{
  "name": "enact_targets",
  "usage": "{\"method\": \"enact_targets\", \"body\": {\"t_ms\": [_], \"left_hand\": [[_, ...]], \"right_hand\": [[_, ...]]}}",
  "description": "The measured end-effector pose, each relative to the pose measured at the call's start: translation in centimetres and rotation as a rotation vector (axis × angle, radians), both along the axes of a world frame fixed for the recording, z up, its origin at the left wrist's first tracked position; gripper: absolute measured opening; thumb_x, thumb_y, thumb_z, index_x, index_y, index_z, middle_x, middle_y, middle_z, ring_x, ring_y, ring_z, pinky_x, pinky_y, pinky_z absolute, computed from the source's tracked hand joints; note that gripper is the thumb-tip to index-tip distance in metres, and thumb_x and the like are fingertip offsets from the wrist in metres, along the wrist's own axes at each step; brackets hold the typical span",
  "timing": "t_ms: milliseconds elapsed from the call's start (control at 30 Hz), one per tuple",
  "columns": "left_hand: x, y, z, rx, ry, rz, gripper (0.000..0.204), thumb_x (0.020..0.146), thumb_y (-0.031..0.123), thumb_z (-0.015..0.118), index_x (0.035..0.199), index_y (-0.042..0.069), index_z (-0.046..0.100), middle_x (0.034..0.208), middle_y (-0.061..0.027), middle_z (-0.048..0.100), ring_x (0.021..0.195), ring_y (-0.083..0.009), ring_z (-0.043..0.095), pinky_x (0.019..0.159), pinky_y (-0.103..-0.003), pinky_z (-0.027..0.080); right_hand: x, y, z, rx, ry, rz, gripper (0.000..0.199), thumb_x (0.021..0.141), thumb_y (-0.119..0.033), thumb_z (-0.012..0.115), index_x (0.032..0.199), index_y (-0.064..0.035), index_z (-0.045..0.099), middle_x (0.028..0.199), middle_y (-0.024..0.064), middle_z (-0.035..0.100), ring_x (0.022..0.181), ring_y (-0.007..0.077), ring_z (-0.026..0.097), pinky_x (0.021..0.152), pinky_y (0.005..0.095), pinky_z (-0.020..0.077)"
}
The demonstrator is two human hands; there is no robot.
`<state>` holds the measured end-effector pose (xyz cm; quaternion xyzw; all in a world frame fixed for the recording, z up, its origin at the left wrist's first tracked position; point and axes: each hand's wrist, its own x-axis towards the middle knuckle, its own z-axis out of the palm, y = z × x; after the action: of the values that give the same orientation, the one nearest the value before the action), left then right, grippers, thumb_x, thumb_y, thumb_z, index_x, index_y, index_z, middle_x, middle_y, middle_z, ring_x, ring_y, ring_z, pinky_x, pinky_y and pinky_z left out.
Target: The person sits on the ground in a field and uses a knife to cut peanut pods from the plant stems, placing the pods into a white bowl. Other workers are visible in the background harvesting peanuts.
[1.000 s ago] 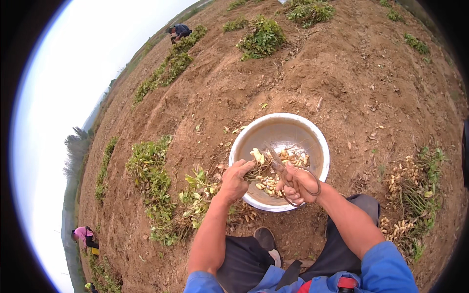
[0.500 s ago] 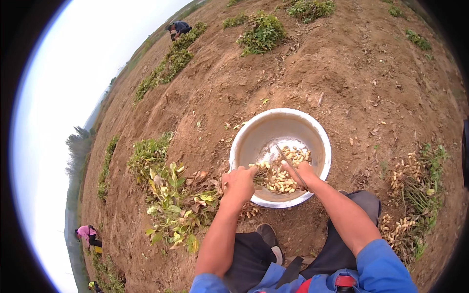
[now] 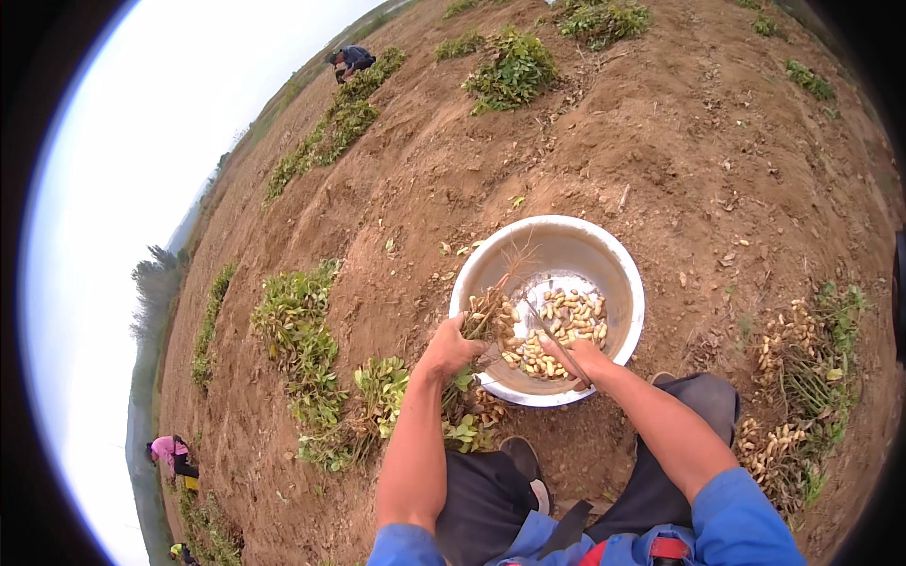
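Clock positions are taken from the centre of the basin (image 3: 593,248), with 12 toward the top. The basin is a round metal vessel with a whitish rim, standing on the soil.

The left hand (image 3: 452,349) is at about 8 to 9 o'clock, over the rim. Its fingers are clamped on the stems of a peanut plant (image 3: 487,311), whose thin roots fan up toward 11 inside the basin. The fingertips are partly hidden by the bunch. The right hand (image 3: 583,357) is inside the rim at 5 o'clock, closed on a dark, slender metal tool (image 3: 566,355) that points toward 11; the far fingers are hidden. Loose peanuts (image 3: 578,309) lie on the basin floor, from the centre down to 5.

Markings: any lettering on the red-and-black fitting (image 3: 670,547) at the wearer's waist is too small to read.

Edges and room: the inner wall lies exposed from 12 to 3. The right forearm crosses the rim between 4 and 5. Outside, brown soil (image 3: 703,203) with scattered leaf bits runs from 12 to 3. Pulled plants bearing peanuts (image 3: 797,382) lie well apart at 3 to 4; leafy plants (image 3: 300,349) lie near 9. A shoe (image 3: 521,460) stands just outside at 6.
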<state>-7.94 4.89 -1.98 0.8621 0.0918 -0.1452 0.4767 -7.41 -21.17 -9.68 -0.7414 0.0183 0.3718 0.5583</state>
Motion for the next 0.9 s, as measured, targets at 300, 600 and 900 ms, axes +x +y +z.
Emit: {"method": "enact_targets", "body": {"t_ms": [300, 600, 900], "left_hand": [[0.4, -0.8, 0.8, -0.073, -0.198, 0.116, 0.043, 0.074, -0.004, 0.067, 0.116, -0.006, 0.059, 0.098, -0.0115, 0.069, 0.081, -0.0182, 0.066, 0.075, -0.033, 0.054], [0.1, -5.8, 3.3, 0.4, -0.269, -0.026, 0.049, 0.075, 0.012, 0.07, 0.122, 0.003, 0.059, 0.099, -0.0209, 0.071, 0.095, -0.0347, 0.069, 0.086, -0.042, 0.052], [0.0, -6.7, 4.0, -0.471, 0.074, -0.014, 0.048, 0.074, -0.005, 0.063, 0.121, -0.007, 0.056, 0.096, -0.0125, 0.068, 0.083, -0.0201, 0.067, 0.075, -0.032, 0.055]], "right_hand": [[-3.2, 0.4, 6.4, 0.559, 0.272, -0.027, 0.091, 0.088, -0.08, 0.039, 0.111, 0.0065, 0.054, 0.071, 0.0006, 0.046, 0.065, 0.0118, 0.055, 0.055, 0.0334, 0.0605], [-3.1, 1.6, 6.8, 0.676, 0.36, -0.102, 0.094, 0.087, -0.082, 0.035, 0.114, 0.0064, 0.053, 0.075, 0.0007, 0.046, 0.069, 0.0125, 0.053, 0.064, 0.0352, 0.0618], [-2.1, 0.9, 6.8, 0.843, 0.299, -0.105, 0.096, 0.082, -0.088, 0.035, 0.105, 0.0026, 0.056, 0.072, -0.0002, 0.046, 0.059, 0.0112, 0.05, 0.054, 0.0278, 0.0504]]}}
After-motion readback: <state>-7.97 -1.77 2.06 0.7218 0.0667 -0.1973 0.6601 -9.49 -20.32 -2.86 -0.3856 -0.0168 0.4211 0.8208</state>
